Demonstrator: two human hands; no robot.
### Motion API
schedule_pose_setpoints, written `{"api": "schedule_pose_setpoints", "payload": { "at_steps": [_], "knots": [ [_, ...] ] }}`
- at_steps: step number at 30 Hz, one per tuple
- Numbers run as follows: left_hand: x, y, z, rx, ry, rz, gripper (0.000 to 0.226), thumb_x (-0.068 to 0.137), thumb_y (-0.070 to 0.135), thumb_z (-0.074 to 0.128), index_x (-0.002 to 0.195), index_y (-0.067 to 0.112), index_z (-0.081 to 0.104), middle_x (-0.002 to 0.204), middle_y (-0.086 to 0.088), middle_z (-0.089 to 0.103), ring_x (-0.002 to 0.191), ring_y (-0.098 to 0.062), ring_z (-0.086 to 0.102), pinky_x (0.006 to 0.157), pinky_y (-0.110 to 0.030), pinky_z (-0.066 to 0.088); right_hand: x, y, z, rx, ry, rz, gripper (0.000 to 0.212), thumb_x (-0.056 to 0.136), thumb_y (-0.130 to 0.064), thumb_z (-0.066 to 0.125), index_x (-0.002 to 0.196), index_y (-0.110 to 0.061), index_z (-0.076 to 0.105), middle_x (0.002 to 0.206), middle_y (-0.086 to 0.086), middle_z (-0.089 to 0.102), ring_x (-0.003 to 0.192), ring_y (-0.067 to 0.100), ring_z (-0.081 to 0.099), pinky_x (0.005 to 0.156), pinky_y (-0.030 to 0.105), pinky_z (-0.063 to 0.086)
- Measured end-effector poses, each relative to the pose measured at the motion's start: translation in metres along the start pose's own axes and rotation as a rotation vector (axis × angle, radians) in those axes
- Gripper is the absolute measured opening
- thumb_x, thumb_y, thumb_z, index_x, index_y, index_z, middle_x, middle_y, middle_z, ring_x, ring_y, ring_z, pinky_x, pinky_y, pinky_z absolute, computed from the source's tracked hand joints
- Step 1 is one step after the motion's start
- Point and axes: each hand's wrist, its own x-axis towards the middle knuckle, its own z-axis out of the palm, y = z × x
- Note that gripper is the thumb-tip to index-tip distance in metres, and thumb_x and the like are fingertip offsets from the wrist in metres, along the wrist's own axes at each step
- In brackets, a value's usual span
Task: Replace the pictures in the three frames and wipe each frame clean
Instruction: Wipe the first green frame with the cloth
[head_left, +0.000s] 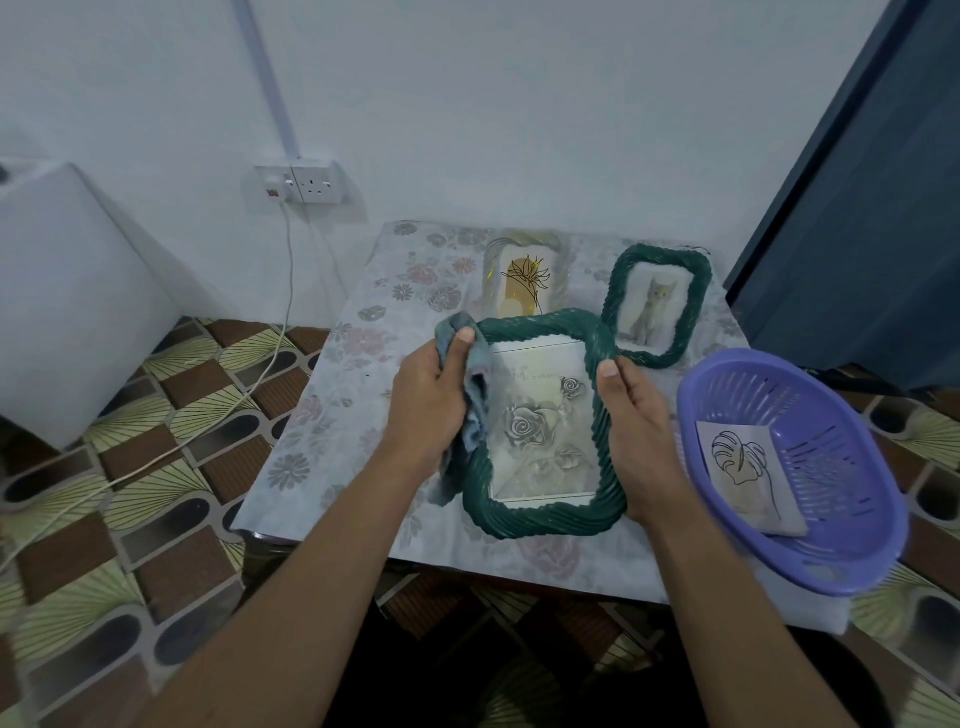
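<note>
Dim, bluish, even lighting; soft shadows. Wide-angle distortion bends the edges; slight blur at lower frame corners.

**Free room and obstacles.** The left part of the surface (332, 415) lies bare and is open from the left side and the near edge. The centre is blocked by the large green frame (545, 512), gripped at its sides by the left hand (428, 400) and the right hand (641, 441). A cloth (470, 415) hangs bunched between the left hand and the rim. Behind it, the pale frame (524, 243) and the small green frame (655, 357) line the far edge near the wall (519, 130), with a narrow strip of surface between them. The basket (831, 441) fills the near right corner, just beside the right hand, and reaches past the right edge.
</note>
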Motion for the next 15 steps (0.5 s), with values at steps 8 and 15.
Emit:
{"api": "schedule_pose_setpoints", "payload": {
  "at_steps": [8,15],
  "knots": [
    [-0.007,0.007,-0.005,-0.241,-0.171,-0.145,0.025,0.103,0.024,0.049,0.090,0.007,0.063,0.062,-0.004,0.067,0.050,-0.014,0.060,0.053,-0.030,0.050,0.005,0.004,-0.003,0.010,0.010,0.014,0.024,0.106,-0.020,0.043,0.094,-0.032,0.059,0.078,-0.036,0.068,0.078,-0.020,0.062,0.068,0.002,0.045],
    [-0.013,0.002,-0.006,-0.342,-0.294,-0.139,0.019,0.100,0.013,0.052,0.115,0.011,0.064,0.093,-0.002,0.075,0.082,-0.015,0.070,0.071,-0.027,0.058,0.009,0.014,-0.009,0.049,0.076,0.060,0.021,0.105,-0.027,0.046,0.099,-0.030,0.065,0.088,-0.027,0.073,0.087,-0.010,0.067,0.074,0.010,0.052]
  ]
}}
